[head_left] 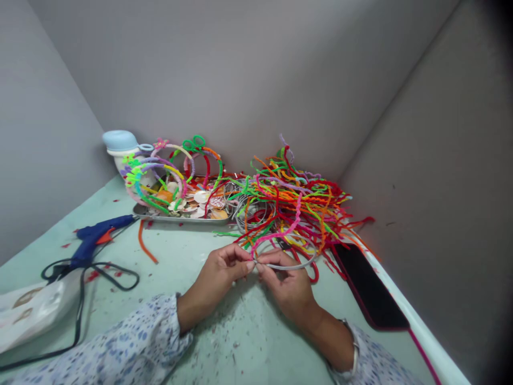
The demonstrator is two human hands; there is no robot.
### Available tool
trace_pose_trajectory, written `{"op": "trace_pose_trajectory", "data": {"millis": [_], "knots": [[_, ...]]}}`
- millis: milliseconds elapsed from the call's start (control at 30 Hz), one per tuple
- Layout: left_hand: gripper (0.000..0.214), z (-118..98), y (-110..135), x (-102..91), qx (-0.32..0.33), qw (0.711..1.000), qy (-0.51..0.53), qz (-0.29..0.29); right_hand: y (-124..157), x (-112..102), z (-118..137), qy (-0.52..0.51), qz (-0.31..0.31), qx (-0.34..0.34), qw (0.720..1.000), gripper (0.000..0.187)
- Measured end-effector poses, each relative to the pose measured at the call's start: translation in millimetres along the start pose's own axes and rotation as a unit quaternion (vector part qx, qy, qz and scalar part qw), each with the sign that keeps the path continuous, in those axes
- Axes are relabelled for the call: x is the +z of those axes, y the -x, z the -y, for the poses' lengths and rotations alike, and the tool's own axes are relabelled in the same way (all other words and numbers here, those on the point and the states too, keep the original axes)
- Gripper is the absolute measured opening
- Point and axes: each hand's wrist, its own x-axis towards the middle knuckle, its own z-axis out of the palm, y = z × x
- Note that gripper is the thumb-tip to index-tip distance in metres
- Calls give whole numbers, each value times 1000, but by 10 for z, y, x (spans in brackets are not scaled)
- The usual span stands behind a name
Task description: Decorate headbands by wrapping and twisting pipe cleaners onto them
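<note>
Two hands meet over a green table: the left hand (224, 267) and right hand (286, 286) pinch a grey hoop (294, 266) and a pink pipe cleaner (286, 224) between fingertips. Just beyond the fingers lies a pile (296, 200); right of them, a phone (366, 289).

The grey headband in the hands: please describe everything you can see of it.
The grey headband is a thin, plain band, plastic or metal by its look, bent in an open arc. It lies low over the pale green table, in front of the pile of coloured pipe cleaners. The left hand and right hand pinch one end together at the fingertips. A pink pipe cleaner runs from that end up toward the pile.
</note>
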Motion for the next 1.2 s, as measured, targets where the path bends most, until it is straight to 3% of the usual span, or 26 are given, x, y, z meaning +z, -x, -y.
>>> {"op": "trace_pose_trajectory", "data": {"millis": [167, 267, 667, 1200], "knots": [[15, 1, -22, -9, -3, 1000, -11, -23, 18, 1, 18, -100, -25, 112, 988, 16], [19, 36, -46, -20, 1, 999, -23, -35, -1, 15, 29, -135, -40, 135, 981, 20], [23, 54, -60, -15, 1, 998, -41, -45, -3, 29, 10, -139, -33, 141, 980, 19], [15, 17, -67, -27, -41, 997, 54, -32, 29, 23, 2, -97, 6, 85, 992, 13]]}}
